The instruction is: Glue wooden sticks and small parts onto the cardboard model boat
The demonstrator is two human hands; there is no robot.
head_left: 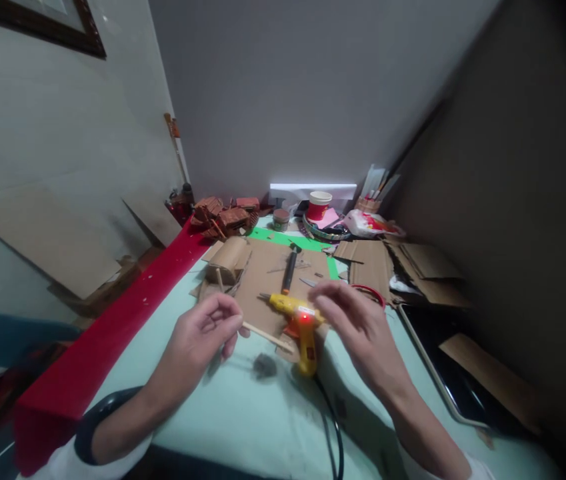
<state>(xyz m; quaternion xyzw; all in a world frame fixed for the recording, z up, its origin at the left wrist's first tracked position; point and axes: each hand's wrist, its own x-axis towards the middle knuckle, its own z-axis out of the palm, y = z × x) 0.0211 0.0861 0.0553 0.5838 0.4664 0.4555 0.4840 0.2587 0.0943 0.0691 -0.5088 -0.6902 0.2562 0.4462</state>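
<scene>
My left hand [210, 328] pinches a thin wooden stick [267, 335] between thumb and fingers. The stick slants down to the right, its far end over a small round tan piece [287, 351] beside the glue gun. A yellow glue gun [307, 340] with a lit red light lies in front of me, nozzle to the left, black cord running toward me. Close to the gun's rear, my right hand [355, 323] hovers with curved fingers and thumb apart, with nothing visible in it. A dark blurred lump [265, 365] sits below the stick.
Behind the gun, a black cutter-like tool [290, 269] lies on a cardboard sheet [257, 280]. Reddish-brown pieces [227, 217] are piled back left. A red cup [319, 207] stands at the back. Cardboard scraps [370, 267] and a dark tablet-like panel [455, 363] lie to the right.
</scene>
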